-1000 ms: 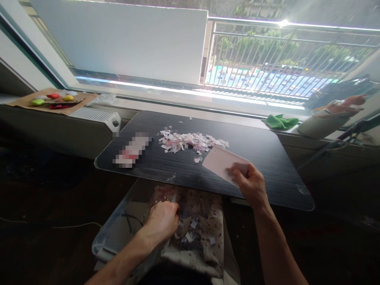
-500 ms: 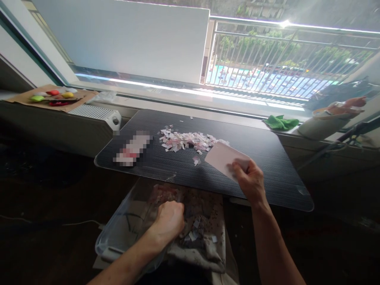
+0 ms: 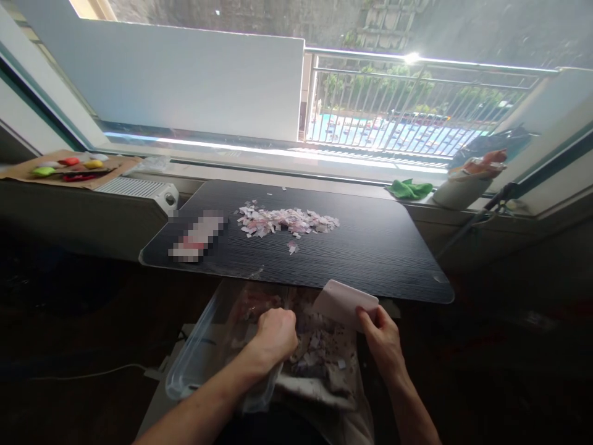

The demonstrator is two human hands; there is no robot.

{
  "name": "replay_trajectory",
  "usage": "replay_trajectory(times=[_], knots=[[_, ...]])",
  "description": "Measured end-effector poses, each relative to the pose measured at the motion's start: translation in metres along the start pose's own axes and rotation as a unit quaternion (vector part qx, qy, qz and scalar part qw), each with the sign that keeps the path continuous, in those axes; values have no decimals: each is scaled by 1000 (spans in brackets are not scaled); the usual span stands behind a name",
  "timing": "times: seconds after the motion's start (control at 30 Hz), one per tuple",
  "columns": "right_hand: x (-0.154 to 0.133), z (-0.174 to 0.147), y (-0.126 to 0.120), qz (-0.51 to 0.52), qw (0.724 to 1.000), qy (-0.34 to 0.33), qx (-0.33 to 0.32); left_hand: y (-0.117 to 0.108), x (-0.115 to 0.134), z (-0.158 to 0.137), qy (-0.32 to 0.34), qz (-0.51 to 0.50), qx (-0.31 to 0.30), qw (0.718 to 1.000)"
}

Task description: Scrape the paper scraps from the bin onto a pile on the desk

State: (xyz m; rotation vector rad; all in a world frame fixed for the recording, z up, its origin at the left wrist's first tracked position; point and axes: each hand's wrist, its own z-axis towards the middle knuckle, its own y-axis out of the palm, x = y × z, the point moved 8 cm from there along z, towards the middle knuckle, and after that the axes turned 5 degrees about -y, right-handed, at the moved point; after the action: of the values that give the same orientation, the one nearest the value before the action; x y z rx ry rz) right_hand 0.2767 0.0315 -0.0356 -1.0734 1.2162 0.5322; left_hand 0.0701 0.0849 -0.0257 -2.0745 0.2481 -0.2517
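Observation:
My right hand (image 3: 383, 340) pinches a flat, pale pinkish-white card (image 3: 347, 303) at its right end, just past the table's near edge and above a patterned cloth (image 3: 336, 364) strewn with paper bits. My left hand (image 3: 278, 334) is closed in a fist at the right side of a clear plastic bin (image 3: 189, 358); what its fingers grip is hidden. On the dark table (image 3: 370, 247) lies a long pile of small paper scraps (image 3: 287, 221), mostly white with some pink. A small clump of scraps (image 3: 292, 248) sits apart, nearer the front edge.
At the table's left lies a blurred-out item (image 3: 197, 238). A green cloth (image 3: 409, 189) and a pale pot (image 3: 461, 188) stand on the sill at right. To the left, a cardboard sheet (image 3: 109, 167) bears several coloured pieces beside a white radiator (image 3: 148, 190).
My right hand has brought the card back from beside the pile, over the near edge to above the cloth. More scraps lie on the cloth. My left fist remains closed; the view has shifted.

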Motion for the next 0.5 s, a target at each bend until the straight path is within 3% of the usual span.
replay_trajectory(times=[0.13, 0.27, 0.37, 0.5], knots=[[-1, -4, 0, -38, 999, -18, 10, 2, 5, -7, 14, 0, 11, 1000], [-13, -13, 10, -82, 994, -51, -52, 6, -2, -21, 37, -12, 14, 999], [-15, -20, 11, -120, 990, -54, -55, 12, -14, -32, 65, -80, -15, 995], [-28, -27, 9, -168, 981, -86, -50, 18, -32, -37, 43, -157, -22, 986]])
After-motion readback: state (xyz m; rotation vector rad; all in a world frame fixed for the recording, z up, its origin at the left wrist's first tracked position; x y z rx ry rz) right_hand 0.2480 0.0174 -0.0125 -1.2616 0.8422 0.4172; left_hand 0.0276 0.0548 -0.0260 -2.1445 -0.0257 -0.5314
